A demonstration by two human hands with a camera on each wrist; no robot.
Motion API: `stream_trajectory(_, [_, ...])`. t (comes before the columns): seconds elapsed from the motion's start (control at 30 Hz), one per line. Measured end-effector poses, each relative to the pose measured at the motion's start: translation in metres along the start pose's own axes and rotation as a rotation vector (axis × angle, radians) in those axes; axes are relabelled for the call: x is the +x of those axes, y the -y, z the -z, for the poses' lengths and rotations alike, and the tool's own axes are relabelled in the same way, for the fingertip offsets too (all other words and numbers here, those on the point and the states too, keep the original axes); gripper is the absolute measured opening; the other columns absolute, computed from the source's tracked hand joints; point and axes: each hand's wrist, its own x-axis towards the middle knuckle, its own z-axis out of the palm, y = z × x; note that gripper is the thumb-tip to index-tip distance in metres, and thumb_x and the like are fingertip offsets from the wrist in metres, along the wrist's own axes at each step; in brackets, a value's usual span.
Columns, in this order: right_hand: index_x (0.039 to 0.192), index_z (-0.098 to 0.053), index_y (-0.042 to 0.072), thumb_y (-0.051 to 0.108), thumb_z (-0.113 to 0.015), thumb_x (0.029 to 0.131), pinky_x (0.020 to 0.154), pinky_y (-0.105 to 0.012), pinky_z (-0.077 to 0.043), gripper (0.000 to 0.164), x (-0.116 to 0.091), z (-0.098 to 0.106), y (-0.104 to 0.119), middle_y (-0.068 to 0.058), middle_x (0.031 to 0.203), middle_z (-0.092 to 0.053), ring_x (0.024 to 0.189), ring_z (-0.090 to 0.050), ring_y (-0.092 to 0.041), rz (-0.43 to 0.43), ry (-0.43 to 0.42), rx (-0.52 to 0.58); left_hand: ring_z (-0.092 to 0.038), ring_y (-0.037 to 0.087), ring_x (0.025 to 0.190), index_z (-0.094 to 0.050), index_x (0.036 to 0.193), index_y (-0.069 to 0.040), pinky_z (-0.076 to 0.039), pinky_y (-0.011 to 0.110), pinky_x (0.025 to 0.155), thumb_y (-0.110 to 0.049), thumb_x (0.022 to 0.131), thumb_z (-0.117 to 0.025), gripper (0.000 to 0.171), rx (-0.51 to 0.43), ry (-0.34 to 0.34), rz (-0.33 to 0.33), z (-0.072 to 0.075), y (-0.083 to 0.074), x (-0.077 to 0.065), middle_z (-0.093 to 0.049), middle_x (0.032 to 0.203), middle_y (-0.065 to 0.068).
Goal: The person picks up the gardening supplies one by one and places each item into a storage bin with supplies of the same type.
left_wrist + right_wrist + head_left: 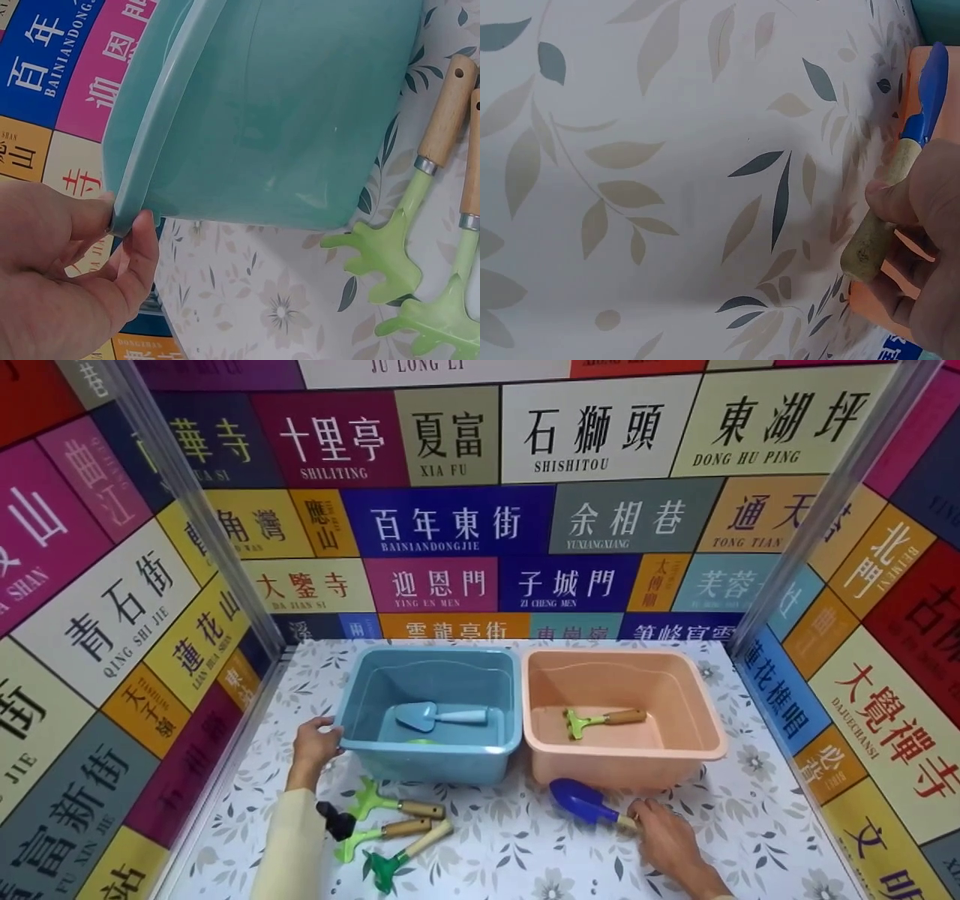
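My left hand (315, 748) pinches the rim of the blue tub (431, 748) at its left front corner; thumb and fingers meet around the rim in the left wrist view. Inside that tub lies a light blue trowel (450, 716), with a bit of something green by the front wall. In my right hand (670, 840) is a blue shovel (583, 802), gripped by its wooden handle (881, 217), its blade in front of the pink tub (622, 753). A small green rake (600, 720) with a wooden handle lies in the pink tub.
Left of centre on the flowered tabletop (510, 855) lie two light green rakes (367, 799), a dark green tool (384, 870) with a pale handle, and a black tool head (337, 821) near the left sleeve. Walls with printed signs (457, 521) enclose the table.
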Motion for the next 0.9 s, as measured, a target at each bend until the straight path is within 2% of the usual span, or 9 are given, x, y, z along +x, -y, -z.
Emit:
stream_trajectory(0.2, [0.090, -0.061, 0.016, -0.011, -0.066, 0.061, 0.063, -0.044, -0.049, 0.040, 0.003, 0.003, 0.005, -0.001, 0.090, -0.061, 0.082, -0.061, -0.024, 0.010, -0.024, 0.007, -0.064, 0.008, 0.066, -0.049, 0.140, 0.009, -0.059, 0.022, 0.066, -0.009, 0.100, -0.052, 0.044, -0.001, 0.026, -0.014, 0.001, -0.002, -0.001, -0.052, 0.135, 0.037])
stream_trajectory(0.37, [0.092, -0.062, 0.015, -0.010, -0.071, 0.058, 0.067, -0.046, -0.051, 0.043, 0.004, 0.005, 0.012, -0.002, 0.094, -0.061, 0.087, -0.061, -0.025, 0.034, -0.052, 0.012, -0.065, 0.010, 0.070, -0.049, 0.140, 0.010, -0.059, 0.023, 0.067, -0.009, 0.100, -0.052, 0.044, 0.002, 0.030, -0.012, 0.001, -0.002, 0.000, -0.052, 0.136, 0.037])
stream_trajectory(0.5, [0.101, -0.063, 0.013, -0.010, -0.073, 0.057, 0.070, -0.044, -0.052, 0.050, 0.007, 0.007, 0.018, -0.002, 0.099, -0.060, 0.092, -0.060, -0.024, 0.073, -0.081, 0.006, -0.065, 0.012, 0.072, -0.049, 0.140, 0.010, -0.059, 0.023, 0.066, -0.008, 0.100, -0.052, 0.044, -0.001, 0.024, -0.012, 0.001, -0.001, 0.000, -0.052, 0.136, 0.037])
stream_trajectory(0.57, [0.100, -0.063, 0.014, -0.010, -0.073, 0.058, 0.071, -0.043, -0.051, 0.050, 0.009, 0.008, 0.021, -0.001, 0.098, -0.060, 0.091, -0.059, -0.023, 0.086, -0.092, 0.013, -0.066, 0.012, 0.071, -0.050, 0.138, 0.011, -0.059, 0.022, 0.065, -0.007, 0.099, -0.052, 0.043, 0.000, 0.013, -0.014, 0.000, -0.001, 0.000, -0.052, 0.135, 0.038])
stream_trajectory(0.7, [0.099, -0.063, 0.015, -0.010, -0.074, 0.059, 0.077, -0.044, -0.051, 0.049, 0.012, 0.012, 0.026, -0.001, 0.098, -0.059, 0.094, -0.058, -0.023, 0.082, -0.100, 0.038, -0.066, 0.013, 0.070, -0.052, 0.136, 0.012, -0.059, 0.021, 0.063, -0.006, 0.098, -0.052, 0.042, 0.003, -0.007, -0.023, -0.001, 0.000, 0.000, -0.053, 0.132, 0.039])
stream_trajectory(0.8, [0.106, -0.065, 0.013, -0.010, -0.072, 0.059, 0.080, -0.046, -0.052, 0.053, 0.014, 0.016, 0.030, -0.002, 0.101, -0.060, 0.097, -0.059, -0.024, 0.076, -0.105, 0.058, -0.066, 0.014, 0.071, -0.052, 0.135, 0.012, -0.059, 0.021, 0.063, -0.006, 0.098, -0.053, 0.042, 0.002, -0.013, -0.028, -0.001, 0.000, 0.000, -0.054, 0.132, 0.039])
stream_trajectory(0.9, [0.107, -0.066, 0.013, -0.010, -0.072, 0.061, 0.079, -0.046, -0.053, 0.051, 0.016, 0.020, 0.033, -0.002, 0.100, -0.061, 0.094, -0.059, -0.024, 0.090, -0.129, 0.061, -0.066, 0.013, 0.071, -0.052, 0.136, 0.012, -0.059, 0.021, 0.063, -0.006, 0.098, -0.052, 0.042, 0.004, -0.012, -0.028, 0.000, 0.000, -0.001, -0.054, 0.132, 0.039])
